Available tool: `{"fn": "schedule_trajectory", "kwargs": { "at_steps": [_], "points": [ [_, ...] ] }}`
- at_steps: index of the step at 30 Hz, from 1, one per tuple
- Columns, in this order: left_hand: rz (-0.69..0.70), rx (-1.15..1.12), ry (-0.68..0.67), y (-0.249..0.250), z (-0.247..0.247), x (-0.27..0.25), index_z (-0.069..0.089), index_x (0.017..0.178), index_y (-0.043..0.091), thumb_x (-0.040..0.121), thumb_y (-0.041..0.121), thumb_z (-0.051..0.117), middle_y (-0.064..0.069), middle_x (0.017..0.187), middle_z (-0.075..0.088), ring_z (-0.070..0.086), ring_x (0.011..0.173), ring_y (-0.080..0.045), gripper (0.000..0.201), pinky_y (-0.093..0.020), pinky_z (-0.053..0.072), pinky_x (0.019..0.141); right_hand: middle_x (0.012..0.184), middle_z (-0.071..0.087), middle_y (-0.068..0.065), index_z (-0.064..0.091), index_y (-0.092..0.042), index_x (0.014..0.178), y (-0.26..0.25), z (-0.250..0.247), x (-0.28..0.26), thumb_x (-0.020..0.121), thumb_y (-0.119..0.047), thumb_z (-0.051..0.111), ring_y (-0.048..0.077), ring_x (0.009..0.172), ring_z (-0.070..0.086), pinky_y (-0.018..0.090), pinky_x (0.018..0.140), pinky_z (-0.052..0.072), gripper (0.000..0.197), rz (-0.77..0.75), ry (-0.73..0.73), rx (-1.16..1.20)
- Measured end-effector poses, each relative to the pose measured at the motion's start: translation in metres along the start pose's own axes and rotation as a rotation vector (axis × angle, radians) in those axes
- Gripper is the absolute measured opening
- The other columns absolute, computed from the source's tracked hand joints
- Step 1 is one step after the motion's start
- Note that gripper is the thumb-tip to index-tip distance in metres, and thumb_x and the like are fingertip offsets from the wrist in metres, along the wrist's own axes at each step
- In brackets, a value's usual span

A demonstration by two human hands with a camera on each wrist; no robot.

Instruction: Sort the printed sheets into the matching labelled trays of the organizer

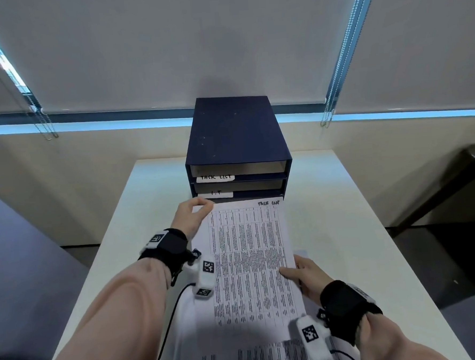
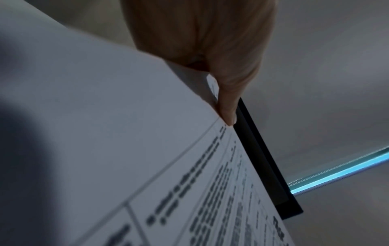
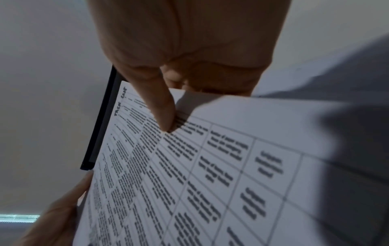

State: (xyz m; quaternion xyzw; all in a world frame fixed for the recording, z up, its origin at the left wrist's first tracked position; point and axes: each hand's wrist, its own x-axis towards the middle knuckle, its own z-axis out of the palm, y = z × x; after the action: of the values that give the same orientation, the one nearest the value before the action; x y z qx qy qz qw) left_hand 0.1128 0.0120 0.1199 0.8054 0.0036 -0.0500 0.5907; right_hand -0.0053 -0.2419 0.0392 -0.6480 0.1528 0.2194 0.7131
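Note:
A printed sheet (image 1: pixel 249 259) with a table and "TASK LIST" handwritten at its top right is held above the table, its far edge just in front of the dark blue organizer (image 1: pixel 232 133). My left hand (image 1: pixel 192 214) pinches the sheet's far left corner (image 2: pixel 189 124). My right hand (image 1: pixel 306 275) grips its right edge, thumb on top (image 3: pixel 166 116). The organizer's upper tray bears a "TASK LIST" label (image 1: pixel 215 178); the tray below bears an "I.T" label (image 1: pixel 215 193). More printed sheets (image 1: pixel 241 357) lie on the table beneath.
The white table (image 1: pixel 344 215) ends near a wall with drawn blinds. A grey seat (image 1: pixel 22 276) stands at the left, dark furniture (image 1: pixel 454 194) at the right. A black cable (image 1: pixel 169 317) runs under my left forearm.

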Motion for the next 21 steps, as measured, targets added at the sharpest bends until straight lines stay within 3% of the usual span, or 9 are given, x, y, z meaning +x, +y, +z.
{"fn": "schedule_trajectory", "kwargs": {
  "at_steps": [3,7,9,11,13,15,17,19,21],
  "points": [
    [-0.018,0.012,-0.007,-0.006,0.001,0.001,0.063,0.087,0.011,0.091,0.018,0.061,-0.003,0.102,0.064,0.053,0.104,-0.014,0.008,-0.027,0.031,0.097,0.123,0.066,0.008,0.055,-0.008,0.127,0.005,-0.003,0.0,0.091,-0.003,0.057,0.023,0.117,0.062,0.04,0.109,0.041,0.036,-0.015,-0.047,0.05],
    [-0.031,-0.008,0.022,-0.007,0.002,0.004,0.064,0.094,0.008,0.091,0.017,0.061,-0.003,0.104,0.063,0.054,0.105,-0.016,0.01,-0.032,0.035,0.103,0.155,0.033,0.006,0.028,-0.016,0.149,0.021,-0.009,0.008,0.071,-0.038,0.081,0.021,0.143,0.031,0.045,0.119,0.025,0.097,-0.026,0.031,0.072],
    [-0.037,-0.078,0.076,-0.004,0.001,0.005,0.058,0.109,0.009,0.09,0.019,0.062,-0.001,0.108,0.058,0.053,0.102,-0.015,0.022,-0.033,0.04,0.101,0.158,0.022,0.009,0.02,-0.015,0.151,0.001,0.001,0.001,0.085,-0.025,0.07,0.022,0.145,0.026,0.043,0.12,0.02,0.084,-0.027,0.102,0.156],
    [-0.13,-0.187,0.056,-0.002,-0.001,0.004,0.044,0.125,0.015,0.091,0.028,0.061,-0.001,0.114,0.056,0.055,0.096,-0.016,0.04,-0.03,0.045,0.086,0.157,0.024,0.013,0.014,-0.009,0.152,-0.023,0.0,0.007,0.094,-0.007,0.056,0.026,0.143,0.029,0.039,0.12,0.021,0.071,-0.033,0.142,0.234],
    [-0.233,-0.217,-0.022,-0.009,-0.004,0.004,0.037,0.136,0.016,0.091,0.042,0.057,-0.008,0.126,0.056,0.059,0.096,-0.023,0.056,-0.031,0.049,0.074,0.153,0.031,0.017,0.018,-0.004,0.151,-0.05,-0.005,0.018,0.095,-0.001,0.051,0.029,0.139,0.037,0.04,0.119,0.024,0.065,-0.032,0.148,0.224],
    [-0.288,-0.193,-0.137,-0.02,-0.007,0.003,0.039,0.14,0.017,0.084,0.057,0.059,-0.007,0.132,0.054,0.059,0.104,-0.026,0.071,-0.036,0.05,0.076,0.145,0.043,0.02,0.031,0.003,0.145,-0.075,-0.008,0.035,0.096,0.004,0.046,0.033,0.131,0.046,0.045,0.115,0.031,0.051,-0.043,0.169,0.156],
    [-0.288,-0.204,-0.257,-0.023,-0.01,-0.002,0.051,0.132,0.02,0.083,0.055,0.062,-0.006,0.12,0.06,0.06,0.088,-0.021,0.061,-0.033,0.049,0.071,0.139,0.049,0.02,0.037,0.006,0.14,-0.102,-0.005,0.044,0.096,0.005,0.042,0.036,0.127,0.05,0.048,0.112,0.034,0.044,-0.054,0.205,0.067],
    [-0.248,-0.232,-0.351,-0.022,-0.01,-0.005,0.056,0.126,0.02,0.093,0.037,0.057,-0.009,0.108,0.062,0.054,0.065,-0.015,0.038,-0.022,0.042,0.054,0.135,0.052,0.017,0.041,0.007,0.135,-0.126,-0.004,0.06,0.096,0.004,0.042,0.035,0.124,0.052,0.05,0.111,0.035,0.039,-0.089,0.231,0.013],
    [-0.248,-0.287,-0.408,-0.017,-0.008,-0.006,0.053,0.127,0.017,0.097,0.023,0.051,-0.008,0.112,0.065,0.063,0.064,-0.015,0.03,-0.02,0.05,0.052,0.132,0.056,0.017,0.05,0.004,0.127,-0.143,-0.009,0.078,0.094,0.001,0.046,0.034,0.12,0.056,0.051,0.109,0.037,0.033,-0.136,0.251,-0.05]
  ]
}}
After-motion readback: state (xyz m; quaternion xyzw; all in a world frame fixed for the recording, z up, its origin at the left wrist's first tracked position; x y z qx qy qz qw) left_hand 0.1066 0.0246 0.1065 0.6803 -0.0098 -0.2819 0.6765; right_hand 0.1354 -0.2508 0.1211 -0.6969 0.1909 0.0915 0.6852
